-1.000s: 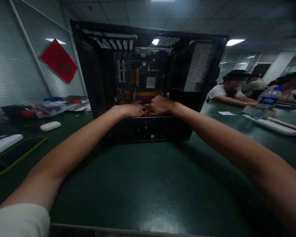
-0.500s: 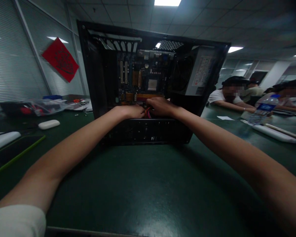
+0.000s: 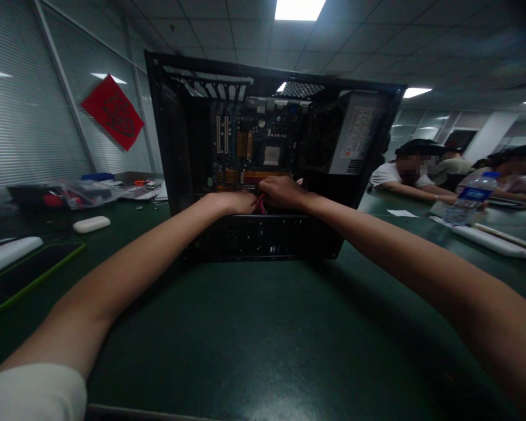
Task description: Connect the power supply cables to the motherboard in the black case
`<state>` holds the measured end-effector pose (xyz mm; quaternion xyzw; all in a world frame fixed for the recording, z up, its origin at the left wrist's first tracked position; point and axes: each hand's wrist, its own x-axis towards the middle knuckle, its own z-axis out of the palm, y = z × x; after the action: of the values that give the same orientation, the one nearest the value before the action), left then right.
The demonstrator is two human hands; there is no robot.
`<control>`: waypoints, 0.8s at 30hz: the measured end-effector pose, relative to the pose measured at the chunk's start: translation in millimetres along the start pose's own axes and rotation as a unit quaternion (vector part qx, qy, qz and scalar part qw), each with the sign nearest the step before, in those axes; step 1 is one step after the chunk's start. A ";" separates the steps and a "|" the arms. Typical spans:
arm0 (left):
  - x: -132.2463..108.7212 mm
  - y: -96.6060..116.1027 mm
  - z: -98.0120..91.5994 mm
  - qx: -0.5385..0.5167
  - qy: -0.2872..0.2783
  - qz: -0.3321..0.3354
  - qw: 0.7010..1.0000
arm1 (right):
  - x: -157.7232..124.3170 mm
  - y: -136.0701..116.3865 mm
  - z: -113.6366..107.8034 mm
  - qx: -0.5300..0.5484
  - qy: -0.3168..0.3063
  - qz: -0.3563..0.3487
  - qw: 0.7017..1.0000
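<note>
A black computer case (image 3: 263,237) lies on its side rail with its open face toward me, both hands reaching in over its near wall. Inside it are a motherboard (image 3: 234,126) and a grey power supply (image 3: 357,131) with a fan. My right hand (image 3: 283,192) is closed round a bundle of red and dark cables (image 3: 262,203) low on the board. My left hand (image 3: 241,202) is curled right beside the bundle; its fingertips are hidden, and what they hold does not show.
On the green table (image 3: 263,333) lie a phone (image 3: 30,272) with a green edge, a white case (image 3: 92,224) and plastic bags (image 3: 70,196) at left. A water bottle (image 3: 471,202) stands at right. Other people (image 3: 412,172) sit beyond it.
The view has tipped up slightly, so the case appears a little lower. Both hands stay at the cables, with only a slight shift of the fingers.
</note>
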<state>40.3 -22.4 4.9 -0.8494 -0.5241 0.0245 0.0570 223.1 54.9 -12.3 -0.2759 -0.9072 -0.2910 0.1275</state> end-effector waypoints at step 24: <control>-1.9 2.9 -0.7 0.014 0.001 0.001 1.000 | -2.0 -4.8 -3.0 -0.045 -0.019 0.046 0.998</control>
<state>42.1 -25.4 5.2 -0.8491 -0.5228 0.0312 0.0693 222.2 49.0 -12.9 -0.3284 -0.8817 -0.3203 0.1104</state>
